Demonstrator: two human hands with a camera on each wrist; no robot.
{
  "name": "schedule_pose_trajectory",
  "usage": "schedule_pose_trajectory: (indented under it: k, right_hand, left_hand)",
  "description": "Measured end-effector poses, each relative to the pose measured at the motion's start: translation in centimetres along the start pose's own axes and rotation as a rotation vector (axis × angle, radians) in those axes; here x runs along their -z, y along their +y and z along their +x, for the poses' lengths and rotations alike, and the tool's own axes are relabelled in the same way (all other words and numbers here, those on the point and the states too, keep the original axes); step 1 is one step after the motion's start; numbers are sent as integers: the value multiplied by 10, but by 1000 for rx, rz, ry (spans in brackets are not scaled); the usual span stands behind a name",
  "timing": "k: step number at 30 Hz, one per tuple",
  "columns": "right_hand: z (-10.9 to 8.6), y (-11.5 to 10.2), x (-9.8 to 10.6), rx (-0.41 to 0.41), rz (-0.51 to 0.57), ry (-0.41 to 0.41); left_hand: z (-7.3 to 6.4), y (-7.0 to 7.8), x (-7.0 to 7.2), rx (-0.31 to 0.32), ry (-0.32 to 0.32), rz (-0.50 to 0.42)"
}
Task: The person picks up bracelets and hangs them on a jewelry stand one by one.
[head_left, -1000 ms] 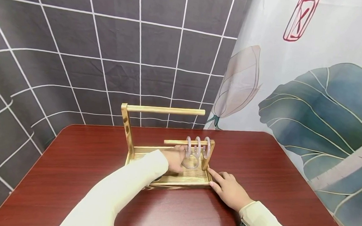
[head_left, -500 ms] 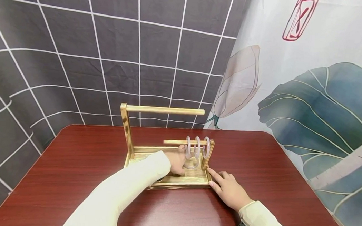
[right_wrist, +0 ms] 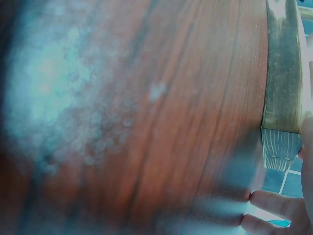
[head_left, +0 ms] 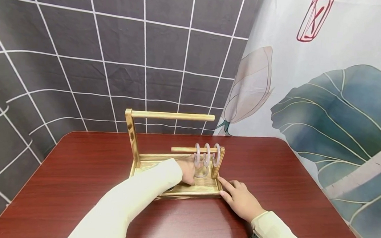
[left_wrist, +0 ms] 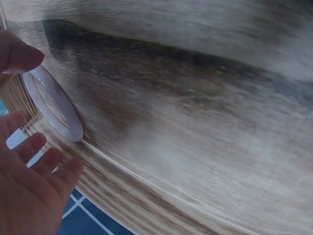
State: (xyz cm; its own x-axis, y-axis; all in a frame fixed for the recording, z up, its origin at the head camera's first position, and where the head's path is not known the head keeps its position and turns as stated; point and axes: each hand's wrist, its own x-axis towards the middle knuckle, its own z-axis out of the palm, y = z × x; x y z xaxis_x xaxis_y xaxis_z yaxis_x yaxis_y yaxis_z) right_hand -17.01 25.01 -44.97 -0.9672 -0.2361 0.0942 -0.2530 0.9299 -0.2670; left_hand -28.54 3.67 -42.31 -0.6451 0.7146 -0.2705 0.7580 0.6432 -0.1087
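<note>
A wooden bangle stand (head_left: 202, 188) with a tray base and two bars stands on the table. Three pale lilac bangles (head_left: 207, 154) hang on its lower bar. Another bangle (left_wrist: 63, 115) lies in the tray near its far edge. My left hand (head_left: 186, 170) reaches into the tray beside that bangle. In the left wrist view the thumb tip overlaps the bangle's upper edge, while the loosely bent fingers (left_wrist: 66, 178) lie apart from it. At the stand's right end rests my right hand (head_left: 241, 203), fingers extended, fingertips right at the tray's corner.
The upper bar (head_left: 174, 116) of the stand runs above and behind the left hand, held by a post (head_left: 132, 139) on the left. The red-brown table (head_left: 85, 171) extends around the stand. Behind it hang a dark gridded cloth (head_left: 114, 78) and a floral cloth (head_left: 255, 83).
My left hand and sleeve have shifted slightly right toward the bangle in the tray. The right hand keeps its place at the stand's end.
</note>
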Motion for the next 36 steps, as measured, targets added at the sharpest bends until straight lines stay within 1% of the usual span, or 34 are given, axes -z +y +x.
schedule_pose_trajectory:
  k: [3, 6, 10, 13, 19, 22, 26, 29, 32, 36]
  right_hand:
    - [0, 0, 0, -2, -3, -6]
    - [0, 0, 1, -5, -1, -9]
    - [0, 0, 1, -6, 1, -11]
    - [0, 0, 1, -4, -1, -11]
    - [0, 1, 1, -4, 0, -9]
    - [0, 1, 1, -4, 1, -10]
    - [0, 1, 1, -5, -1, -11]
    - [0, 1, 0, -2, -2, -7]
    - [0, 1, 0, 3, -3, -2]
    - [0, 2, 0, 7, -5, 1]
  left_hand:
    - [1, 1, 0, 30, 0, -96]
    - [1, 2, 1, 36, 9, -141]
    - [2, 4, 1, 42, 18, -131]
    - [3, 5, 0, 57, 20, -145]
    - [4, 7, -1, 64, 41, -177]
    - [2, 8, 2, 84, 20, -184]
    - [1, 8, 4, 102, -24, -166]
    - [2, 6, 3, 98, -43, -137]
    - [2, 3, 0, 109, -24, -150]
    - [4, 1, -3, 120, 27, -181]
